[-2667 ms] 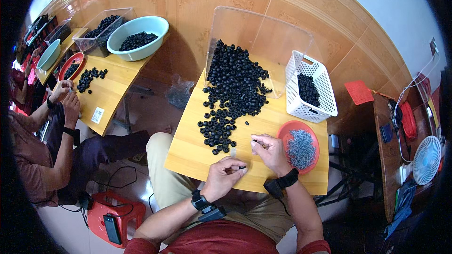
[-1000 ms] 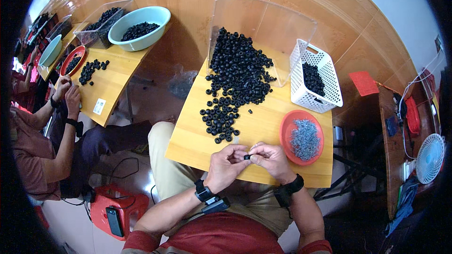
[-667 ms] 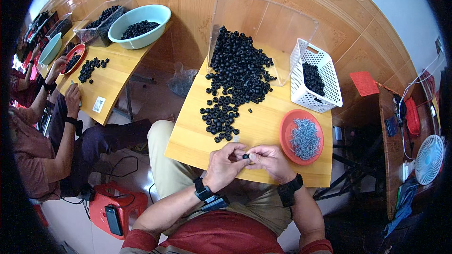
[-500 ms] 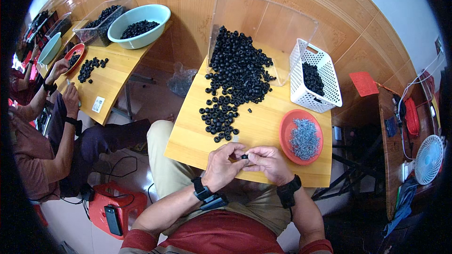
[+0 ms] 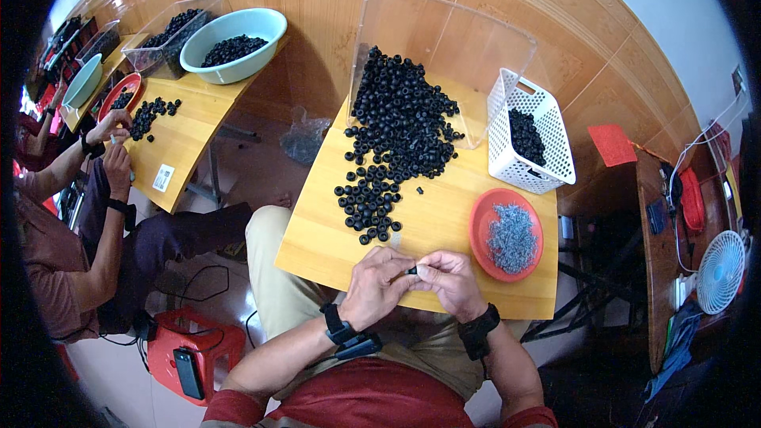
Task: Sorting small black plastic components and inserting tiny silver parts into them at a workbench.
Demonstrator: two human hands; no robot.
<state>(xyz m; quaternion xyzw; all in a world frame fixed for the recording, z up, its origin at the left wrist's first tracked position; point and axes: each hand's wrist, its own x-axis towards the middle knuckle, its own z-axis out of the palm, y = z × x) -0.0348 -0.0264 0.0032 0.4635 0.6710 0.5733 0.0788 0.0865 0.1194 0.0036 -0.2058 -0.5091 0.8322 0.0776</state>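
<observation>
Just over the near edge of the wooden table [image 5: 317, 246], between the fingertips of both hands: one small black piece [image 5: 412, 270], largely covered by the grip. Is too hidden for exact form; possibly matches the loose black ring-shaped beads [image 5: 396, 123] heaped farther back.

Handling, as judged: looks very light. Suggests rubber or moulded plastic by the dark surface; perhaps yields a little under a squeeze, and hardly seems fragile. Being small, may roll or slip out of a careless pinch. Is best taken by the outer sides, between thumb tip and forefinger tip, with modest pressure and the ends left clear.

Left hand [image 5: 379, 284]: closed in a pinch on the piece from its left, back of the hand turned upward. Right hand [image 5: 446, 279]: closed in a matching pinch from the other side, close against the first. Cannot tell whether resting on the table.

Forearms: enter from the lower edge of view, well apart at the elbows, and angle inward to meet before the torso. On each wrist, a black strap [image 5: 339, 325].

Beside the right hand, apart from it: red plate [image 5: 476, 250] with a mound of fine grey pieces [image 5: 514, 239]. Beyond the plate: white perforated basket [image 5: 547, 165], part filled with black pieces.
</observation>
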